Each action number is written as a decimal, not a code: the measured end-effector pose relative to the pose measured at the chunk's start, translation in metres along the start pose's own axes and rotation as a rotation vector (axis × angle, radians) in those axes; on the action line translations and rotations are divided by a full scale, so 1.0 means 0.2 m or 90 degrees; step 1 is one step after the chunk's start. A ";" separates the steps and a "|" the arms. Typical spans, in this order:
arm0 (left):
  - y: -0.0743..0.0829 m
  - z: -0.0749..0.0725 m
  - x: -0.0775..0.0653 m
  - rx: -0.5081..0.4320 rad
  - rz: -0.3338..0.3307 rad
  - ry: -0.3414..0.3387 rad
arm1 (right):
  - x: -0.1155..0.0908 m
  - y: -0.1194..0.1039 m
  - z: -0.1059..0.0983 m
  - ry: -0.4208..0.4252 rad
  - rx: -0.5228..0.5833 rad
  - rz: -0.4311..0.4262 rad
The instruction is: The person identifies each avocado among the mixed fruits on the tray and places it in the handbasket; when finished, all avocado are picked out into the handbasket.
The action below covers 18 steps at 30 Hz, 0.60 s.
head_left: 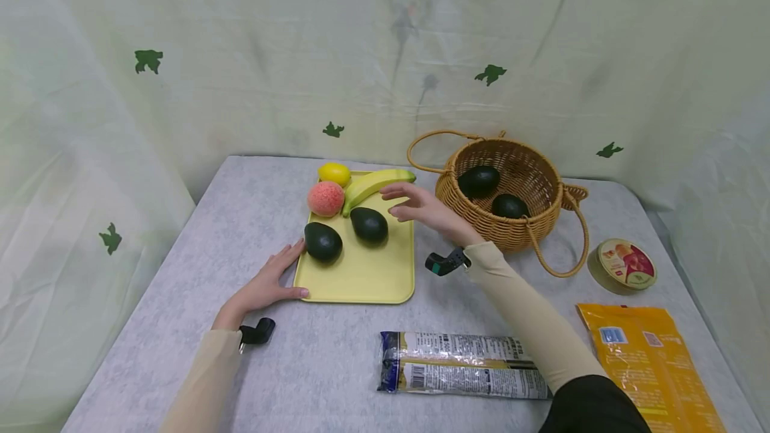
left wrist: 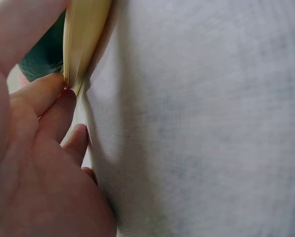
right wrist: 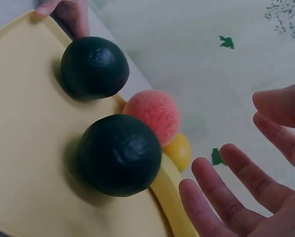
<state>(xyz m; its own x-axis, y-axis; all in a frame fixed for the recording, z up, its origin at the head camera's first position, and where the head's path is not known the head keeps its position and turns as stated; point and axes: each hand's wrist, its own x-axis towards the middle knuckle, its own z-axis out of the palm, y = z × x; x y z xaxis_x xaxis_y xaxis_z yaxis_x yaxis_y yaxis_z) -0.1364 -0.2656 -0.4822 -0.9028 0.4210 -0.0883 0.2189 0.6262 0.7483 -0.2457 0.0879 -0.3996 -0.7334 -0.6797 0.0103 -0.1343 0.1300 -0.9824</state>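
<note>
A yellow tray [head_left: 373, 280] carries two dark green avocados, one at the left [head_left: 323, 242] and one nearer the middle [head_left: 369, 226]. Toward its back lie a pink peach-like fruit [head_left: 325, 198], a lemon [head_left: 334, 174] and a banana [head_left: 375, 185]. My left hand [head_left: 267, 284] touches the tray's left edge, fingers extended along the side and thumb at the front corner. Above the tray's right edge, my right hand [head_left: 428, 211] hovers with loosely bent fingers and nothing in them. In the right wrist view its spread fingers [right wrist: 246, 192] are apart from the nearer avocado [right wrist: 120, 155].
Right of the tray stands a wicker basket [head_left: 508, 231] with two avocados [head_left: 479, 181] inside and looped handles. A round tin [head_left: 625, 264] and an orange packet [head_left: 656, 359] lie at the right. A long plastic package [head_left: 463, 366] lies in front, partly under the right forearm.
</note>
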 end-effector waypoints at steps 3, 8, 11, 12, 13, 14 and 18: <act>0.00 0.00 0.00 -0.001 0.002 0.001 | 0.04 0.03 0.02 -0.009 -0.021 -0.001; 0.00 0.00 0.00 0.003 0.000 0.004 | 0.08 0.08 0.04 -0.031 -0.076 -0.006; 0.00 0.00 0.00 0.004 -0.001 0.003 | 0.10 0.10 0.05 -0.048 -0.103 0.004; 0.00 0.00 0.00 0.004 -0.001 0.002 | 0.10 0.10 0.05 -0.053 -0.111 0.008; -0.01 0.00 0.00 0.003 0.000 0.002 | 0.11 0.10 0.05 -0.058 -0.118 0.014; -0.01 0.00 0.00 0.003 0.001 0.002 | 0.11 0.11 0.05 -0.063 -0.128 0.017; -0.01 0.00 0.00 0.006 0.001 0.003 | 0.13 0.14 0.06 -0.078 -0.157 0.009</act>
<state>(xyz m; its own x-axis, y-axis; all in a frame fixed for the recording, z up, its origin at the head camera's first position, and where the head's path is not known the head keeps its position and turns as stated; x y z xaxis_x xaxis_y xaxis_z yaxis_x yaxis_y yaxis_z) -0.1375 -0.2663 -0.4841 -0.9041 0.4190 -0.0843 0.2238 0.6320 0.7419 -0.2605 0.0649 -0.4288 -0.6518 -0.7573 -0.0402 -0.2941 0.3013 -0.9070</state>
